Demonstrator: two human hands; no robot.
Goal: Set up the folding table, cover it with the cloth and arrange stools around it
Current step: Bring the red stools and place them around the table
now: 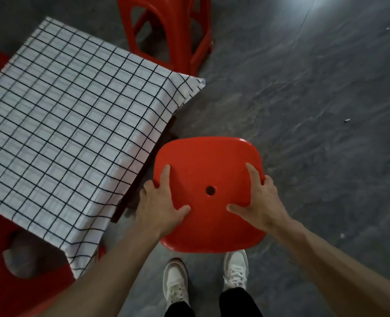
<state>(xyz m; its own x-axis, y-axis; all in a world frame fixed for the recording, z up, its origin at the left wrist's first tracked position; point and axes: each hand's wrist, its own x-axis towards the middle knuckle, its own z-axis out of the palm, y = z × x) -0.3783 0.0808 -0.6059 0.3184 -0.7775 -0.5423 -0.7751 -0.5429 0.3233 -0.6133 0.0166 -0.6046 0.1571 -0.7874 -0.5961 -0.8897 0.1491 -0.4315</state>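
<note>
— Where is the stool?

— The red stool (209, 193) sits at lower centre of the frame, seat up, its small round hole (210, 190) facing the camera. The left hand (161, 208) grips its left edge, the right hand (261, 205) its right edge, thumbs on top and fingers curled over the rim.

— How close to the table?

— Just beside the right edge of the table (164, 138), which the checked cloth (70, 124) covers. Bare grey floor (315, 110) lies open to the right.

— Other stools?

— One (169, 30) at top centre, past the cloth's corner, and one (17, 282) at lower left, partly under the cloth. White shoes (235, 269) stand just below the held seat.
</note>
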